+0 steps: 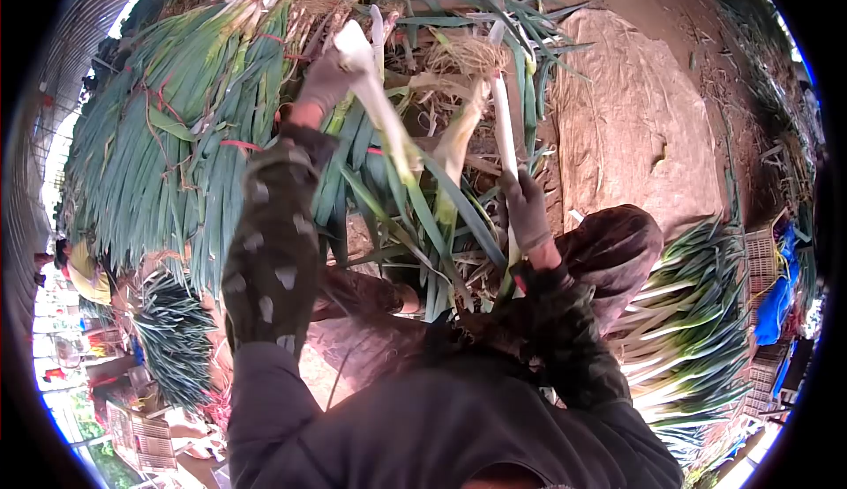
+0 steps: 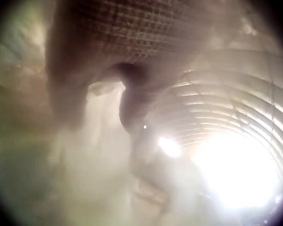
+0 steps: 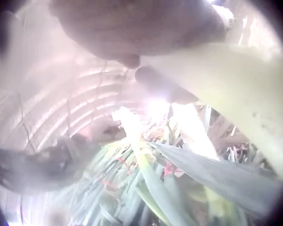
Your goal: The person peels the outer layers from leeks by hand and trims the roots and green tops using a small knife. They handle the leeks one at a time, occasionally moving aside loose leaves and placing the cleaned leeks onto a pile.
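My gloved left hand (image 1: 328,82) grips a leek (image 1: 381,114) near its white root end, which points up and away while its green leaves trail down toward my lap. Close up in the left wrist view, the fingers (image 2: 68,99) curl round the pale stalk, which is blurred. My gloved right hand (image 1: 528,209) holds another leek (image 1: 504,123), its long white shank standing up past the fingers and its roots at the far end. A large pale stalk (image 3: 240,94) passes by the right hand (image 3: 141,28) in the right wrist view. Between both hands leans a yellowish leek (image 1: 457,141) with bushy roots.
A big heap of leeks (image 1: 168,154), tied with red bands, fills the left side. Trimmed leeks (image 1: 684,330) lie in a row at lower right, near plastic crates (image 1: 760,264). A tan sack (image 1: 631,119) covers the ground at right. Another person (image 1: 86,273) is at far left.
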`<state>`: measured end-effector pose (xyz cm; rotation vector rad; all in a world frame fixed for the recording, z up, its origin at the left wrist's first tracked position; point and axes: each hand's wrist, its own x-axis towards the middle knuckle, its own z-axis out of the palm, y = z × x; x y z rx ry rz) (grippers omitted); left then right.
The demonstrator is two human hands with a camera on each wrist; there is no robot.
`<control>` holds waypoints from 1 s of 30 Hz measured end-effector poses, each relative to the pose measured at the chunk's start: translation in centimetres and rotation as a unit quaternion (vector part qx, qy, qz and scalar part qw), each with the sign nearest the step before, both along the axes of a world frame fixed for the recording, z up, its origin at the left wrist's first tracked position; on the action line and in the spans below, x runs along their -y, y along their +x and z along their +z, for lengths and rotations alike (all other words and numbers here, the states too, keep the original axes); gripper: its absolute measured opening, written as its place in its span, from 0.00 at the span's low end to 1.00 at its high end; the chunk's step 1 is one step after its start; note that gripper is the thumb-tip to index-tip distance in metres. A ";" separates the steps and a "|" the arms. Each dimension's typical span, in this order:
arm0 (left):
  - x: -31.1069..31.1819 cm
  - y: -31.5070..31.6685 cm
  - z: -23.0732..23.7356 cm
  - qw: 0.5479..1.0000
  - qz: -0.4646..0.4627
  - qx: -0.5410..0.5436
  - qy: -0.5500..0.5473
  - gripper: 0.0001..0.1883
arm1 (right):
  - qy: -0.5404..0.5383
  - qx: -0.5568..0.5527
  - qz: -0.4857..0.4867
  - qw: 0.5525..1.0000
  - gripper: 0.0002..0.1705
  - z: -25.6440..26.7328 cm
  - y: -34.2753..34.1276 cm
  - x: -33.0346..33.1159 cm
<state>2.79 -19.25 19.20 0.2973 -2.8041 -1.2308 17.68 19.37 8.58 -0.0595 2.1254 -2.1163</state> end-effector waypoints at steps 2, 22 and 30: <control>-4.5 3.0 -3.7 0.993 -0.097 -0.028 0.058 0.36 | -0.052 0.087 0.025 0.995 0.16 2.1 -0.6 -0.4; -11.1 -1.2 -3.3 0.978 0.013 -0.161 -0.130 0.32 | -0.069 0.109 0.109 0.986 0.17 9.4 6.7 -3.1; -7.6 1.9 0.0 0.968 -0.106 0.014 -0.225 0.29 | -0.141 0.037 -0.072 0.987 0.18 8.0 -1.1 -7.2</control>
